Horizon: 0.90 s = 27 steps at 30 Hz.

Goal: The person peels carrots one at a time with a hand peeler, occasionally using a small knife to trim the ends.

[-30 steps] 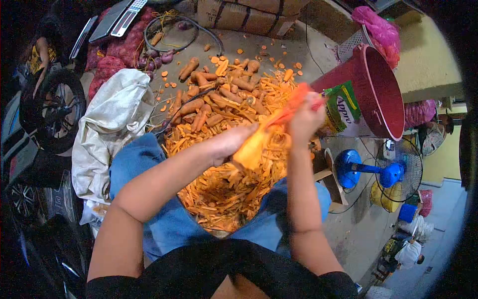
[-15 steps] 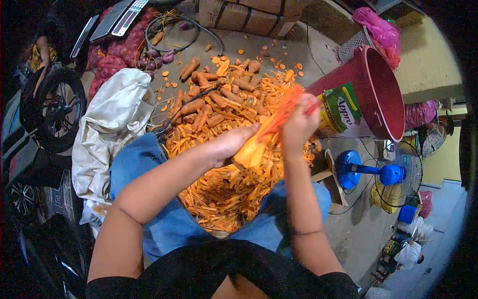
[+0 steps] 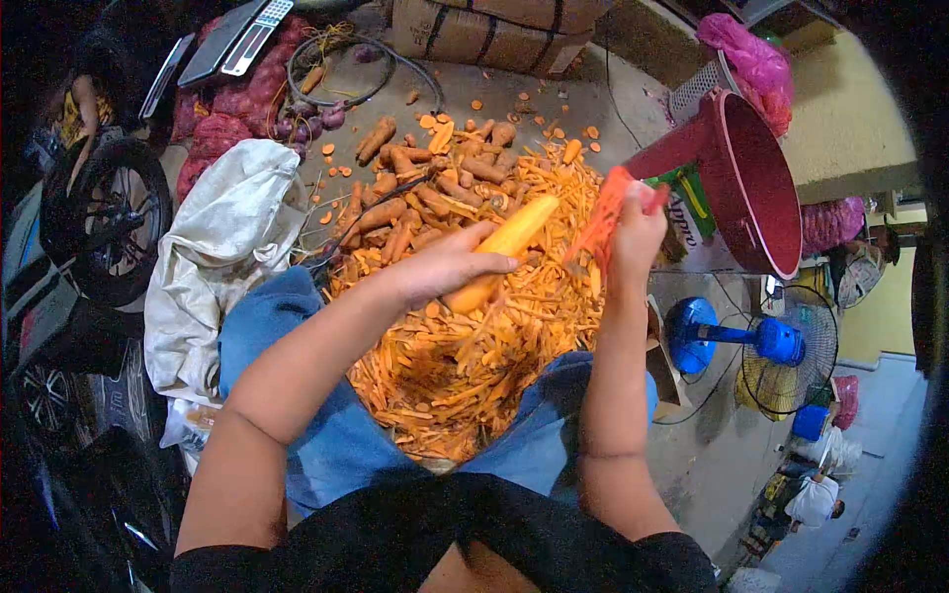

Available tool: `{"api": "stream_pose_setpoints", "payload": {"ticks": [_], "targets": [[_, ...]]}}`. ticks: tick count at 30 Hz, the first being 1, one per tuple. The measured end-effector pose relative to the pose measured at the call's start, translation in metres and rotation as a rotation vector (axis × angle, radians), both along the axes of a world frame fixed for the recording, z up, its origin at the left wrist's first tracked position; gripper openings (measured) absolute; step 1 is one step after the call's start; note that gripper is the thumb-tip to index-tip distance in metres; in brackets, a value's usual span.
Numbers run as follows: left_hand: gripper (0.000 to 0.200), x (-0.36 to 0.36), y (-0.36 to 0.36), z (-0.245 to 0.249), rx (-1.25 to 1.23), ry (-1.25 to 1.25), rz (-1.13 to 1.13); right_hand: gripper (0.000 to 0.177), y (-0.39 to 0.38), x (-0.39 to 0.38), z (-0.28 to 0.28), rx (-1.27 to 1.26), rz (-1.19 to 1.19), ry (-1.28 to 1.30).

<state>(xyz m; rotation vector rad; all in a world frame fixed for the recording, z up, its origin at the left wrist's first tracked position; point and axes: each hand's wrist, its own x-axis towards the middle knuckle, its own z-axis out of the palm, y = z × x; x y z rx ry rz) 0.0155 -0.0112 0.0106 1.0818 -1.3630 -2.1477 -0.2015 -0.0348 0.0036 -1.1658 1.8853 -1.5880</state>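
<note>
My left hand is closed around a peeled carrot, smooth and bright orange, tilted up to the right. My right hand grips a red peeler, smeared by motion and apart from the carrot, so its blade does not show clearly. Below both hands spreads a large heap of orange peelings, between my knees. Unpeeled carrots, brownish orange, lie piled on the heap's far left side.
A large red bucket lies tipped at the right, near a blue fan. A white sack lies at the left, with onion net bags behind. Cardboard boxes stand at the back; a cable crosses the carrots.
My right hand has moved right with the peeler, away from the carrot. The carrot's length now shows in my left hand, which has shifted slightly.
</note>
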Motion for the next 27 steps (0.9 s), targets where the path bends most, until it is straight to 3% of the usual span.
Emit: {"api": "stream_pose_setpoints", "payload": {"ticks": [1,3,5,7,8,12,17,24,25,27], "targets": [[0.050,0.002,-0.003,-0.005,-0.002,-0.001,0.001,0.019,0.002,0.005,0.003,0.086,0.168,0.063],[0.055,0.006,-0.013,-0.014,-0.666,-0.371,0.117,0.018,0.012,0.017,0.011,0.152,0.307,0.162],[0.053,0.011,-0.020,-0.009,-0.589,-0.395,0.117,0.017,0.018,0.028,0.013,0.288,0.589,0.454],[0.046,0.014,-0.023,0.001,-0.762,-0.641,0.130,0.017,0.021,0.035,0.012,0.369,0.634,0.501],[0.038,0.013,-0.023,0.007,-0.755,-0.666,0.128,0.016,0.022,0.038,0.012,0.450,0.677,0.548],[0.032,0.012,-0.023,0.004,-0.809,-0.663,0.130,0.014,0.026,0.046,0.004,0.380,0.685,0.501],[0.031,0.014,-0.020,0.000,-1.036,-0.507,0.117,0.018,0.025,0.045,-0.010,0.366,0.684,0.464],[0.029,0.020,-0.017,0.010,-0.998,-0.637,0.002,0.016,0.023,0.050,-0.044,0.355,0.682,0.284],[0.029,0.019,-0.010,0.015,-1.041,-0.361,-0.079,0.016,0.021,0.046,-0.051,0.355,0.686,0.280],[0.033,0.014,0.001,0.028,-0.979,0.045,-0.235,0.020,0.013,0.029,-0.073,0.827,0.659,0.392]]}}
